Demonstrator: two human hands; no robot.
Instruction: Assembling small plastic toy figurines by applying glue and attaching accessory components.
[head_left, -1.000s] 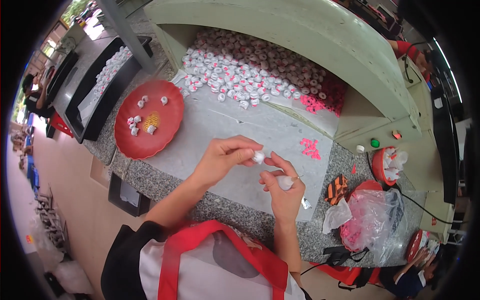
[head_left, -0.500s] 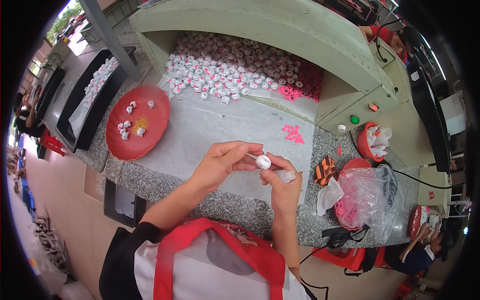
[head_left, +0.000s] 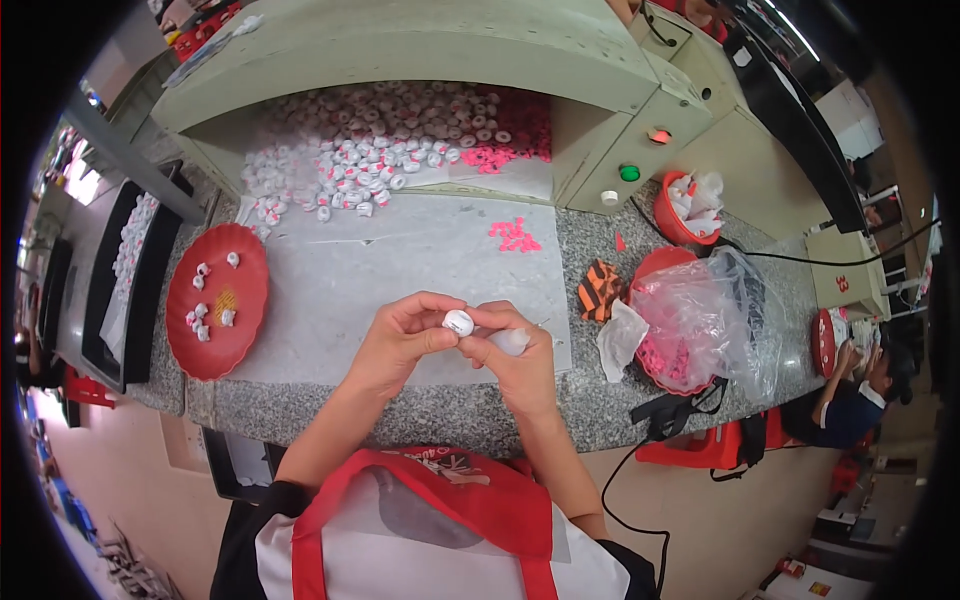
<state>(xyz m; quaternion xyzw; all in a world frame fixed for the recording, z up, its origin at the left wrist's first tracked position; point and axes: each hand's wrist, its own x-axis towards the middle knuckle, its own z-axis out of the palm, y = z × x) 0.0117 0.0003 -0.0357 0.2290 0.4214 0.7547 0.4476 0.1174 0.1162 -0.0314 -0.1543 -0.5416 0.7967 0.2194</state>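
Over the white sheet [head_left: 330,270] on the bench, my left hand [head_left: 395,345] pinches a small white rounded piece [head_left: 459,322] with dark marks on it. My right hand [head_left: 522,368] meets it from the other side, its fingertips at the piece. Within that right hand's grip is a small translucent whitish bottle [head_left: 510,342], partly hidden by the fingers. Beyond the hands lies a small cluster of bright pink pieces [head_left: 515,236]. To the left, a red scalloped plate [head_left: 245,325] carries several white pieces with pink parts.
A pale green metal housing [head_left: 400,55] arches over a heap of white pieces [head_left: 350,160] and more pink ones. Right of the sheet are a striped orange-black cloth [head_left: 599,290], a plastic bag [head_left: 735,320] over a red dish, and a red bowl [head_left: 672,222]. A co-worker sits far right.
The left fingers, stretched out before, now close around the white piece. Both hands have come closer together on it. The whole view has shifted, moving the bench leftward in the picture.
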